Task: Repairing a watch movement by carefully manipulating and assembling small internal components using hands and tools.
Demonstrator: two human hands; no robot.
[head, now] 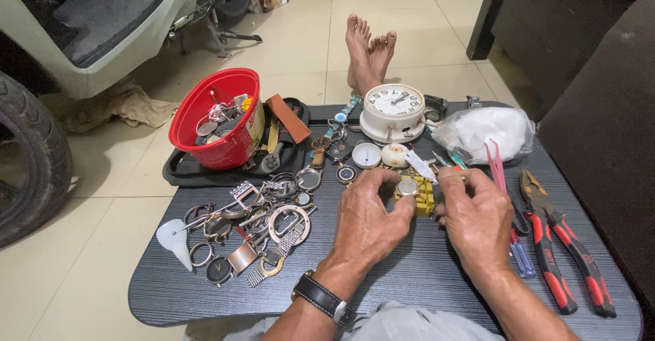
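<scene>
My left hand [368, 215] holds a small round watch case [407, 187] steady on a yellow case holder [424, 197] at the middle of a dark lap table [409, 283]. My right hand [474, 215] is closed around a thin tool with a white handle [419, 165], its tip at the watch case. A black-strapped wristwatch [321, 298] is on my left wrist.
A pile of watches and metal bands [256, 225] lies left of my hands. A red bowl of parts [220, 117], a white alarm clock [393, 112], a plastic bag [486, 133], pink tweezers [496, 163] and red-handled pliers [563, 245] lie around. My bare feet [367, 54] rest beyond the table.
</scene>
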